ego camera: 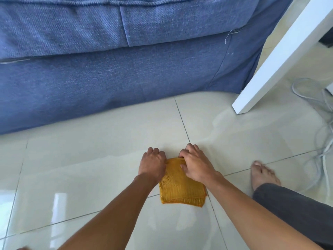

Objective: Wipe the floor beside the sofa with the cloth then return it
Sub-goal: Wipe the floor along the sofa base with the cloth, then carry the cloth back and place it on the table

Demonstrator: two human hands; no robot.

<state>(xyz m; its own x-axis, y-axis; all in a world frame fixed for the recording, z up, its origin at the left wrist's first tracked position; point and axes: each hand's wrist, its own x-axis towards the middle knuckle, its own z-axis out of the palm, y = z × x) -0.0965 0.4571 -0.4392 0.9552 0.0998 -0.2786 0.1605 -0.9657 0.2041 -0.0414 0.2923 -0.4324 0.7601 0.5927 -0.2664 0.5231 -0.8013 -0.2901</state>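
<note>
head: hands (153, 164) press cloth (182, 188) (floor)

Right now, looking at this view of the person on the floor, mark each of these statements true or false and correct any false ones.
1. Both hands rest on the orange cloth. True: the left hand and right hand press its far edge.
2. The cloth lies on the sofa. False: it lies on the tiled floor in front of the sofa.
3. The sofa is blue. True.
4. The person wears shoes. False: a bare foot shows at the right.
5. A white furniture leg stands to the right of the sofa. True.
</note>
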